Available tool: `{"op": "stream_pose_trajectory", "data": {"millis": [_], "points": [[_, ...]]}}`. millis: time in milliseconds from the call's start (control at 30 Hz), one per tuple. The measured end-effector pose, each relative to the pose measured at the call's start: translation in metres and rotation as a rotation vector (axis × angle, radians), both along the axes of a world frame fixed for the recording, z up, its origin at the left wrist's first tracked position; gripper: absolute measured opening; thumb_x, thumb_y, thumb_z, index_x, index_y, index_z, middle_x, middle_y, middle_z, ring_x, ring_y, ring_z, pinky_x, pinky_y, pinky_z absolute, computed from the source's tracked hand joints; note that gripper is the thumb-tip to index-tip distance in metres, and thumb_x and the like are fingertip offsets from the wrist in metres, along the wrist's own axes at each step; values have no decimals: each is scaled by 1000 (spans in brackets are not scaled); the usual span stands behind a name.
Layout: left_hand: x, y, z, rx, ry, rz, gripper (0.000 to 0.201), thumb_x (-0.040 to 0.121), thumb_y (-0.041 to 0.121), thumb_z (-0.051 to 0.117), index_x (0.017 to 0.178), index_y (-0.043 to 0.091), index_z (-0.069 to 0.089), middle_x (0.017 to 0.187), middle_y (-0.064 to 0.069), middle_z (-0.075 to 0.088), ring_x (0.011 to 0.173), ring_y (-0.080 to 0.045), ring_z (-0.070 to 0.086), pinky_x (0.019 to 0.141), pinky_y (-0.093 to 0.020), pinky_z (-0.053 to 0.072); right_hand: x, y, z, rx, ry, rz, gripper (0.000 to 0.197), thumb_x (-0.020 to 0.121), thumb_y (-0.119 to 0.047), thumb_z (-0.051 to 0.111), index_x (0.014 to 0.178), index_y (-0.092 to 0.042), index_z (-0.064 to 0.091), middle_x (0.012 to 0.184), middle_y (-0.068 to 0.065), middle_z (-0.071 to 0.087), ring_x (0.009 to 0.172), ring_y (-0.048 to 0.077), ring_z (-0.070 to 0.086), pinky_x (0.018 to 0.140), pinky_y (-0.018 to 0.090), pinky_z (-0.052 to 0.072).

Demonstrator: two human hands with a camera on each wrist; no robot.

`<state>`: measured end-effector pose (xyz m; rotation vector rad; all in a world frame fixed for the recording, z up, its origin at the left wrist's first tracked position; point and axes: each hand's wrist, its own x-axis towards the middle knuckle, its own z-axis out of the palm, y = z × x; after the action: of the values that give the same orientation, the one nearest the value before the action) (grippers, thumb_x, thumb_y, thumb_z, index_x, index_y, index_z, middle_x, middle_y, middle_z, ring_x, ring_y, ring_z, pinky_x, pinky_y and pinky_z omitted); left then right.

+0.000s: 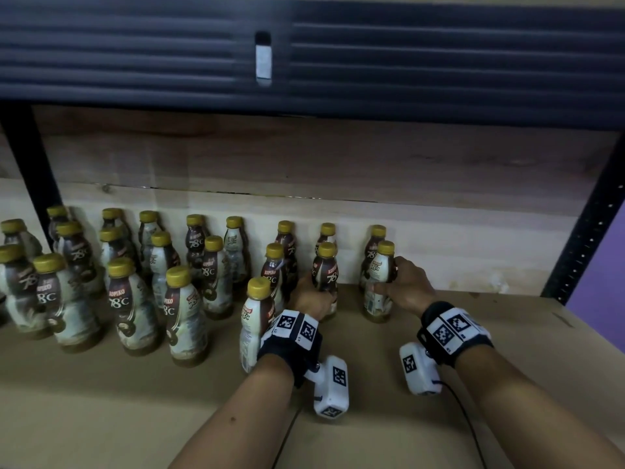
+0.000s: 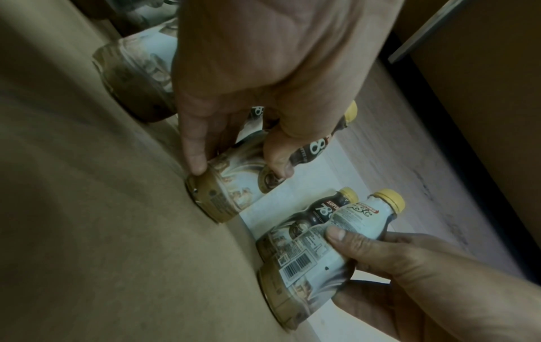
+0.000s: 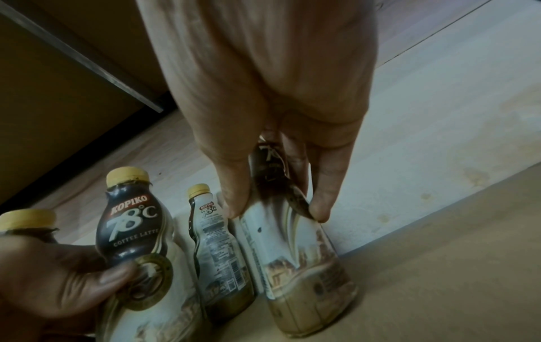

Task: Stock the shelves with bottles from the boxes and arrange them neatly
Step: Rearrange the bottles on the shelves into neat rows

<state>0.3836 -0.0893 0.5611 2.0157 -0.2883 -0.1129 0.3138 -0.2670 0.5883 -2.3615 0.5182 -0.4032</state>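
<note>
Gripping a coffee bottle (image 1: 325, 269) around its body, the left hand (image 1: 313, 297) is holding it upright on the cardboard-lined shelf (image 1: 473, 333). The right hand (image 1: 407, 287) is clasping the rightmost front bottle (image 1: 381, 282) the same way, standing just before another. More bottles (image 1: 128, 292) are standing in rows to the left.

Bottles (image 1: 189, 313) stand in rows on the shelf (image 1: 389, 431), denser left, apparently two-deep at right.

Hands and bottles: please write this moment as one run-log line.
left hand: grips bottle | right hand: grips rightmost bottle | both bottles upright on shelf
</note>
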Motion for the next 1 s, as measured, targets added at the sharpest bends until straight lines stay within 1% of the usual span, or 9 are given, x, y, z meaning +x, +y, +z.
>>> {"op": "stream_pose_trajectory", "data": {"millis": [100,267,500,600,700,800,833,900,1000], "points": [[2,-1,0,-3,-11,-11,39,83,16,68,120,14,60,119,-9,66,109,-30,61,98,-36,46,1,0,0,-1,-7,6,54,78,-27,82,123,-13,56,121,7,66,107,26,63,89,35,53],[4,-3,-1,54,-77,-38,39,90,12,62,127,5,54,128,-16,60,118,-32,56,102,-35,42,0,1,-2,-13,-4,-1,52,78,-30,81,121,-16,55,119,5,66,104,25,63,89,37,53],[5,-3,-3,-13,-1,-11,45,88,12,65,130,6,51,126,-15,61,116,-33,58,100,-38,46,1,4,-4,-35,8,-46,49,77,-35,81,116,-20,53,114,3,66,95,21,62,81,33,52],[5,-5,-3,75,-38,-5,41,90,17,62,128,6,52,126,-15,60,116,-33,57,97,-33,43,3,4,-6,-46,9,-71,50,77,-36,81,116,-20,53,115,3,66,99,24,64,79,32,51],[1,-5,0,91,-37,-4,38,90,20,62,125,7,54,124,-14,62,113,-33,58,92,-31,43,5,4,-9,-67,3,-81,50,77,-37,80,114,-20,52,115,4,66,93,22,61,74,29,46],[-7,-2,5,44,27,10,47,87,15,64,130,6,48,125,-15,59,114,-33,58,96,-34,46,3,5,-6,-52,1,-80,52,76,-41,80,111,-22,47,114,5,65,88,20,57,73,30,46],[-12,0,10,13,33,18,50,86,14,65,131,6,45,125,-15,58,115,-32,57,95,-35,47,0,7,-1,-40,-28,-82,55,76,-42,80,114,-21,46,114,6,64,90,22,59,74,31,48],[-24,4,32,-52,-58,-2,53,84,15,67,130,7,42,118,-9,58,111,-26,58,86,-30,45,-4,11,15,-78,-169,-99,64,79,-40,77,128,-15,46,119,11,61,103,28,60,80,32,49],[-45,23,94,-122,-245,-103,65,84,26,71,139,16,38,110,7,48,99,-10,51,80,-25,43,-12,26,49,-178,-522,-90,56,85,-30,72,133,-11,50,126,12,58,114,27,55,87,30,45]]}}
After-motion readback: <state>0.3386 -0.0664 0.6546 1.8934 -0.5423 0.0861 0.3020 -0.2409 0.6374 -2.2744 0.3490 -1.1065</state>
